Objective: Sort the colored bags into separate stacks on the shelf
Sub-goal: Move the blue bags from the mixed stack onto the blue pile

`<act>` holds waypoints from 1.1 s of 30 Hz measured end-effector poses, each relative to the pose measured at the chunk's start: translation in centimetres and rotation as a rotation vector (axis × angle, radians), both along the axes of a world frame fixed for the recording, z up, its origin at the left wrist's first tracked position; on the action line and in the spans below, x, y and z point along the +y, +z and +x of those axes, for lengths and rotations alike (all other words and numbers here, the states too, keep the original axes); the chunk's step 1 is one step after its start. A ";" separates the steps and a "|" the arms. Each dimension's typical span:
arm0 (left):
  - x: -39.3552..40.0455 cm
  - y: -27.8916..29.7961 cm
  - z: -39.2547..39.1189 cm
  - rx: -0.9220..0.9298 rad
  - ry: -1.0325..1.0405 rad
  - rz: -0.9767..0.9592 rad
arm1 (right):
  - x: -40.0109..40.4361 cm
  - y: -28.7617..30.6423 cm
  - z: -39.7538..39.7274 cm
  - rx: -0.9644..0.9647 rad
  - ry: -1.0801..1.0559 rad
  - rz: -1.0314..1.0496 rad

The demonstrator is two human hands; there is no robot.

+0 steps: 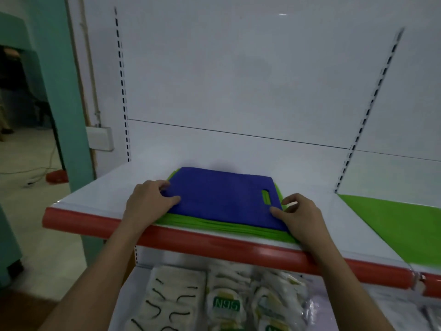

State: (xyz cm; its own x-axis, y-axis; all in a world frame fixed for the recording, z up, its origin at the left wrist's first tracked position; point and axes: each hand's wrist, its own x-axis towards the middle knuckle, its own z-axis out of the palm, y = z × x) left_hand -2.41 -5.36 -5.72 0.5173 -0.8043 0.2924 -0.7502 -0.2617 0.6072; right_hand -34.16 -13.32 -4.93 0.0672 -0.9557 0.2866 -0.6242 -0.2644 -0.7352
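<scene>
We pinch the blue bag (222,197) atop the green stack (214,225) between our left hand (149,201) and right hand (299,215), and judge lifting it clear comes next.

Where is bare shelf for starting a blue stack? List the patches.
Bare shelf lies left of the mixed pile, behind the blue bag, and between the pile and the green bag at right. The front middle is crowded by both hands.
</scene>
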 end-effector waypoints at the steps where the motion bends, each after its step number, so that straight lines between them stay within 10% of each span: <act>1: 0.0 0.0 -0.1 -0.002 0.004 0.005 | -0.1 0.0 -0.1 -0.008 0.000 0.002; 19: 0.4 0.8 -1.0 -0.247 0.053 0.057 | 1.9 0.9 1.0 0.008 -0.035 -0.271; 27: -0.5 3.8 -0.6 0.562 -0.482 -0.266 | 4.8 4.6 -0.5 -0.314 -0.164 -0.186; 33: -0.3 4.9 -5.6 0.603 -0.714 -0.248 | 8.5 5.2 -5.1 -0.356 -0.232 -0.170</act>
State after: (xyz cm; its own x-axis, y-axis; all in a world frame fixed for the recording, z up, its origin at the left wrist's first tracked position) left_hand -7.96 -5.66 -0.83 0.0487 -0.9386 0.3417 -0.2272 0.3227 0.9188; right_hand -39.30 -4.86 0.25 -0.2741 -0.8711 0.4075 -0.3977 -0.2832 -0.8727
